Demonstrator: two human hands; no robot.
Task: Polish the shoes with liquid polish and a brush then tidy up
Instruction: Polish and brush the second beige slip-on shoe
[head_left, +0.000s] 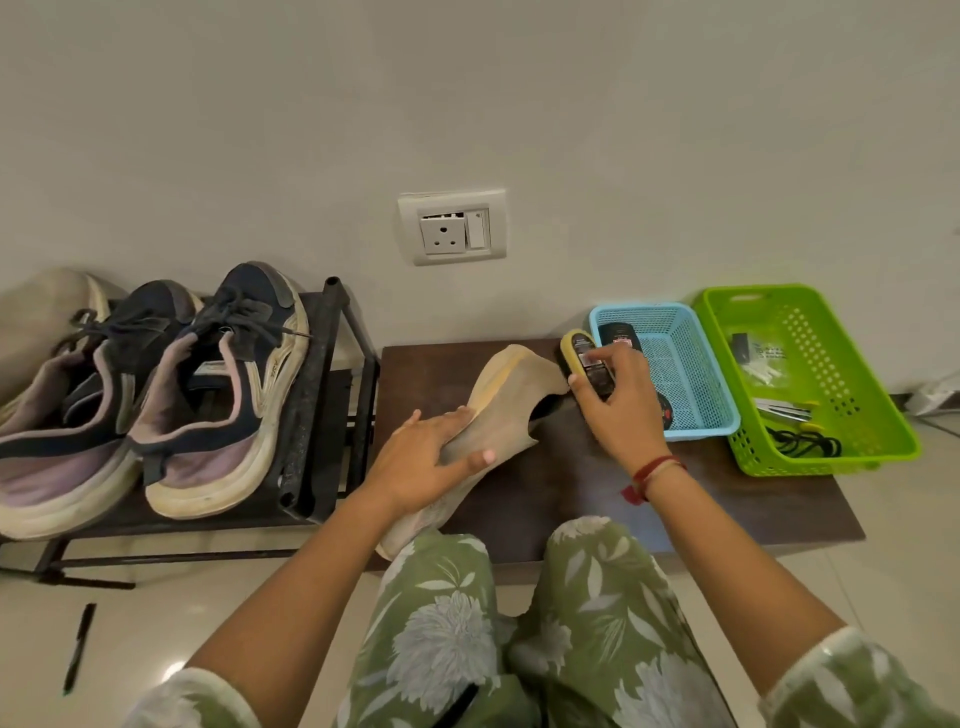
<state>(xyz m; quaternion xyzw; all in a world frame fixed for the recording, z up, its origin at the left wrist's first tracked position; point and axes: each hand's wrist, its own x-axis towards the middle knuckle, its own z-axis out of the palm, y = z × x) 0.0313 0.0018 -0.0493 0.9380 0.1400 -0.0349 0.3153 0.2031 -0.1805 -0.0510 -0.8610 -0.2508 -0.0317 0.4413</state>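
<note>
The left hand (426, 457) lay over the side of a tan shoe (498, 410), fingers and thumb wrapped round it. The shoe was tilted on its side on a dark brown board (727, 504), toe pointing toward twelve o'clock. The right hand (618, 410) gripped a dark polish bottle (589, 364) with its fingers curled closely round the body. The bottle's yellow sponge tip was right at the shoe's upper edge, at about two o'clock of the shoe; actual contact was hard to make out. Just beyond that hand, at two o'clock, a blue basket (691, 364) stood on the board with a second dark bottle (618, 332) inside. A green basket (831, 374) stood beside it at three o'clock. At nine o'clock of the board, a pair of worn dark sneakers (218, 395) sat on a black metal rack (327, 395).
</note>
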